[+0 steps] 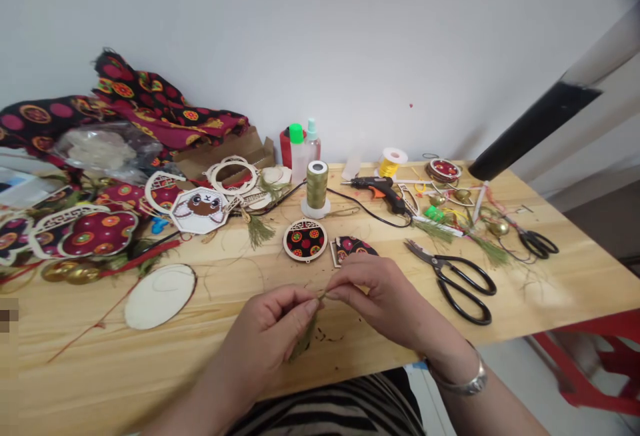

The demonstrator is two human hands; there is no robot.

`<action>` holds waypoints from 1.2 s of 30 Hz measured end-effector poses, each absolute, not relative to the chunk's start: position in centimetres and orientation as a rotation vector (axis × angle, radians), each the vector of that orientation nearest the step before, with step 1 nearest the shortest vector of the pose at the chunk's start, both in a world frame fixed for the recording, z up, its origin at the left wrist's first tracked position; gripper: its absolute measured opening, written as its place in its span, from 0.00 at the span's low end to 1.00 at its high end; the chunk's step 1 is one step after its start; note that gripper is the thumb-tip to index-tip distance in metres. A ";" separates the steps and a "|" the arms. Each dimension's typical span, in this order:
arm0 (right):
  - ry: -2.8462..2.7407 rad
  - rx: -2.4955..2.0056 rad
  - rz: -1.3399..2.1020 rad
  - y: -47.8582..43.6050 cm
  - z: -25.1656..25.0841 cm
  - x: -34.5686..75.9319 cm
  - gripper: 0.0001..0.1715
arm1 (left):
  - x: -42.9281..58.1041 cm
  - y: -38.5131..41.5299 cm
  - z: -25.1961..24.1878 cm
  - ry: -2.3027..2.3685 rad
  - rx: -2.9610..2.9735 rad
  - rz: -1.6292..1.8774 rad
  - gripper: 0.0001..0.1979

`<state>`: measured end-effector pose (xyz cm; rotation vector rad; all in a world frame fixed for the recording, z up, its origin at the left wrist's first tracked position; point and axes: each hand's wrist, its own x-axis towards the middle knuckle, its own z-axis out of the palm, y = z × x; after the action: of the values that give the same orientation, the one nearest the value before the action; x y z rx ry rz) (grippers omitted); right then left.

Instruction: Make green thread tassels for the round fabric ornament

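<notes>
Near the table's front edge, my left hand (277,329) pinches the top of an olive-green tassel (303,343), whose threads hang below the fingers. My right hand (370,293) closes its thumb and forefinger on the same green thread, just right of the left fingertips. Beyond the hands lies a round ornament with patterned fabric (305,241). Beside it, a second fabric piece (353,248) is partly hidden by my right hand. An olive thread spool (317,186) stands upright behind the round ornament.
Large black-handled scissors (453,279) lie right of my right hand. Farther back are a glue gun (377,191) and a yellow spool (391,163). A white oval (160,296), wooden frames and patterned cloth (165,106) cover the left. A red stool (595,363) is at lower right.
</notes>
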<state>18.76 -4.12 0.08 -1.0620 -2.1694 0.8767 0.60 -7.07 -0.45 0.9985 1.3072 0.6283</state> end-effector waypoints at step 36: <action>-2.069 -2.282 -0.219 -8.8 -4.9 32.5 0.23 | 0.1 -6.7 -1.1 1.349 0.551 0.994 0.14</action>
<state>32.50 -8.78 -4.92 -2.2822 -2.0692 -0.2188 0.13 -6.73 -1.07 0.5512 1.3487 0.9943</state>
